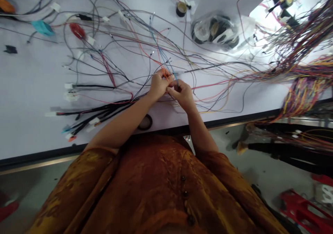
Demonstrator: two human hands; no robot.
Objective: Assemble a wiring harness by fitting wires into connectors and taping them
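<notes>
Near the middle of the white table (33, 84), my left hand (158, 84) is closed on thin orange wires (159, 50) that run up from its fingers. My right hand (182, 93) touches it from the right, its fingers pinched around blue wires (161, 53). Both sets of wires fan out above the hands. Many thin dark, red and yellow wires pass around and under the hands. Black sleeved cables (104, 109) lie to the left of my left forearm. The fingertips and wire ends between the hands are too small to make out.
A black tape roll (145, 122) lies by the front edge, below my left hand. A plastic bag of rolls (215, 31) is at upper right. Thick wire bundles (304, 95) cover the right end. Red and turquoise connectors (43, 28) lie at upper left.
</notes>
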